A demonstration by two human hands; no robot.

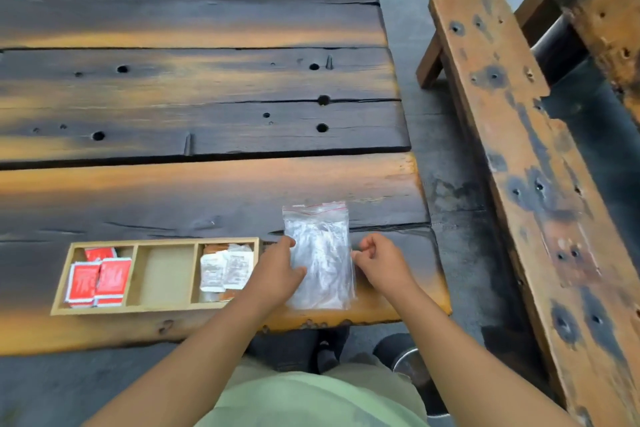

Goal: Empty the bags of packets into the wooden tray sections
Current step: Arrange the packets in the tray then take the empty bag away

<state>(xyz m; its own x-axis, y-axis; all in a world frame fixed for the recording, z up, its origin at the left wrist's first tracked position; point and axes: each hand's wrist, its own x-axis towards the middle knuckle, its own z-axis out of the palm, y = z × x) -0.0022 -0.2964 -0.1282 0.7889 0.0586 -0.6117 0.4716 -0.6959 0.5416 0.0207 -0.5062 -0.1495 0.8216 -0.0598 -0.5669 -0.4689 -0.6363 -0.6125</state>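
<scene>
Dark, scorched wooden planks with knot holes and bolt holes make up the counter (pixel 194 87), which fills the left and centre of the frame; a long wooden bench (pixel 512 156) of the same burnt finish runs down the right side over grey paving.

Near the lower edge of the counter lies a wooden tray (pixel 160 308) with three sections side by side. Its left section holds red packets (pixel 98 279), the middle section shows only its bare floor, and the right section holds white packets (pixel 225 270) with some orange ones partly hidden under and behind them.

Just right of the tray, a clear zip bag (pixel 320 256) with a red seal line at its top lies flat on the counter, whitish contents showing through the plastic; what they are is too blurred to tell.

Both hands are at this bag. The left hand (pixel 277 274) rests on its left edge with fingers and thumb pinching the plastic. The right hand (pixel 379 262) sits at its right edge, fingers curled in, pinching that edge between thumb and fingertips.
</scene>
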